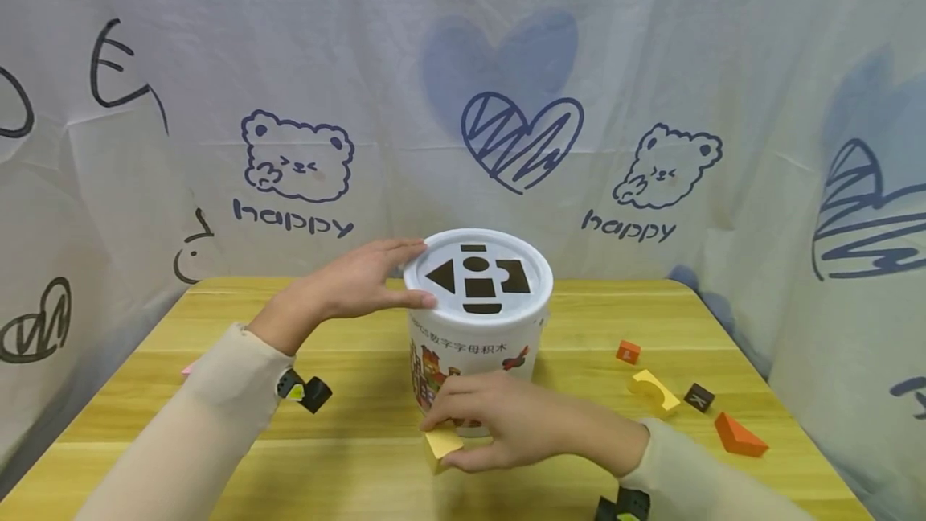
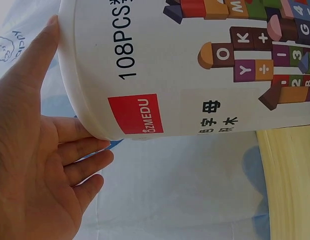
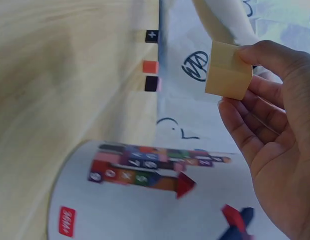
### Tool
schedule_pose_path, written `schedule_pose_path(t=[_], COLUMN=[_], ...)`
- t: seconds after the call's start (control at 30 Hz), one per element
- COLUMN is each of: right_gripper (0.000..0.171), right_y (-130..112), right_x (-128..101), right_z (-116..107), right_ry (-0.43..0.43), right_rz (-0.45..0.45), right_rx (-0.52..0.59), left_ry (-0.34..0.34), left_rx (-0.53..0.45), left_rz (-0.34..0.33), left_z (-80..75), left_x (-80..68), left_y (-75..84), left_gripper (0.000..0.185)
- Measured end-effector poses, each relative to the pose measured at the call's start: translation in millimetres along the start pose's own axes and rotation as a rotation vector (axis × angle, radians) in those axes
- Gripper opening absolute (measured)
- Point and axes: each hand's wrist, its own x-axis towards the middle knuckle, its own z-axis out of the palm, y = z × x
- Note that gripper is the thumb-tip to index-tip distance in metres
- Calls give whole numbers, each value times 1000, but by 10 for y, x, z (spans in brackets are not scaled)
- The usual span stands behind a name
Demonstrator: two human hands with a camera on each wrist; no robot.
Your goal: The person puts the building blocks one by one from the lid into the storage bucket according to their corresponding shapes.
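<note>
My right hand [image 1: 521,424] pinched the yellow block [image 1: 443,442], flat face up; my left hand [image 1: 362,284], fingers straight, steadied the upright bucket [image 1: 473,328]; its base was hidden.

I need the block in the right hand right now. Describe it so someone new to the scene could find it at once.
Start at the white bucket with shape cut-outs in its lid, standing mid-table. In front of its base, the right hand pinches a pale yellow block in its fingertips, low over the wooden table. It is plain, flat-faced and held, unlike the yellow arch block lying loose to the right.
</note>
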Motion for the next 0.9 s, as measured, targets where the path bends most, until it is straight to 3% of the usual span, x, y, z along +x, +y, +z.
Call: schedule_pose_path(t=[0.27,0.9], right_gripper=[29,33], right_y=[-13,24], right_x=[-9,12], right_z=[-249,-878], right_ry=[54,250], right_rz=[12,97], right_rx=[-46,10], left_ry=[-9,-9], left_rx=[-5,-13], left_rz=[1,11], left_z=[-2,-10], left_x=[3,4], left_y=[9,2], left_gripper=[101,99])
